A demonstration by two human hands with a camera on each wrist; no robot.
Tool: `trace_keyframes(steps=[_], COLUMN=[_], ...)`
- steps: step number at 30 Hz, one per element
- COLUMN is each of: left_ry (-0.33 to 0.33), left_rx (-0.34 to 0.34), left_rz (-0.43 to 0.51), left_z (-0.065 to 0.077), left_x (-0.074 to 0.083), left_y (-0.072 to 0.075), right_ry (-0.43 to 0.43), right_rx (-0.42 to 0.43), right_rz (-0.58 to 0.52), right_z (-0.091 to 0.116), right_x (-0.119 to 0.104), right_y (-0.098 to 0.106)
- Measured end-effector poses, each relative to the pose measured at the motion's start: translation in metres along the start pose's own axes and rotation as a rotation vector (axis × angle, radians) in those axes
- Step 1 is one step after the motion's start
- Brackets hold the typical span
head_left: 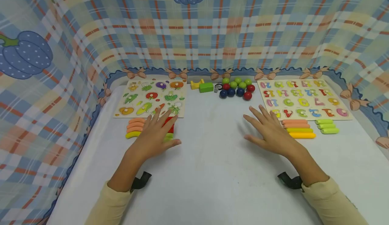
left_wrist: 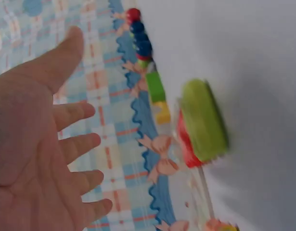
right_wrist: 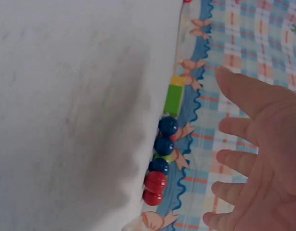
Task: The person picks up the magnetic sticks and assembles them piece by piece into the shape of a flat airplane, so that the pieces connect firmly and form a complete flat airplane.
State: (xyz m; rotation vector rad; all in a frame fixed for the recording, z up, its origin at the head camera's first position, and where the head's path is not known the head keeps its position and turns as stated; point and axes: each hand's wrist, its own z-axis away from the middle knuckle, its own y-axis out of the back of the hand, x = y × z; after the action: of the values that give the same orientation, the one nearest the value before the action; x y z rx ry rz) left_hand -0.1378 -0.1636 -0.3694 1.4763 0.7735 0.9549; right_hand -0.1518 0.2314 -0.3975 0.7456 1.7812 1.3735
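My left hand hovers with fingers spread at the left, holding nothing. In the head view it overlaps a red block and a light green piece, which the left wrist view shows apart from the palm. Orange curved sticks and a yellow one lie just left of it. My right hand, also spread and holding nothing, is near the number puzzle board. Beside its knuckles lie salmon sticks, yellow sticks and short green sticks.
A vegetable puzzle board lies at the back left. Along the back edge are a yellow block, a green block, a small grey object with a black loop, and green, red and dark blue balls. Plaid curtain surrounds the white table.
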Motion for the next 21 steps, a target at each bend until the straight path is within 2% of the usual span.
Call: trace_keyframes(steps=[5,12,16,21], left_ry=[0.064,0.238,0.264,0.285], left_rx=[0.023,0.062,0.054,-0.002], left_rz=[0.017,0.079,0.065,0.061], left_z=[0.01,0.03,0.037,0.046], left_x=[-0.023,-0.059,-0.075,-0.088], left_y=[-0.002,-0.004,-0.005,-0.004], right_ry=[0.04,0.167,0.227,0.276], right_rx=[0.016,0.003,-0.017,-0.026], right_rz=[-0.055,-0.1,-0.11,-0.124], right_z=[-0.007,-0.028,-0.044,-0.072], right_x=[0.008,0.004,-0.006,-0.025], right_y=[-0.01,-0.029,-0.033,-0.033])
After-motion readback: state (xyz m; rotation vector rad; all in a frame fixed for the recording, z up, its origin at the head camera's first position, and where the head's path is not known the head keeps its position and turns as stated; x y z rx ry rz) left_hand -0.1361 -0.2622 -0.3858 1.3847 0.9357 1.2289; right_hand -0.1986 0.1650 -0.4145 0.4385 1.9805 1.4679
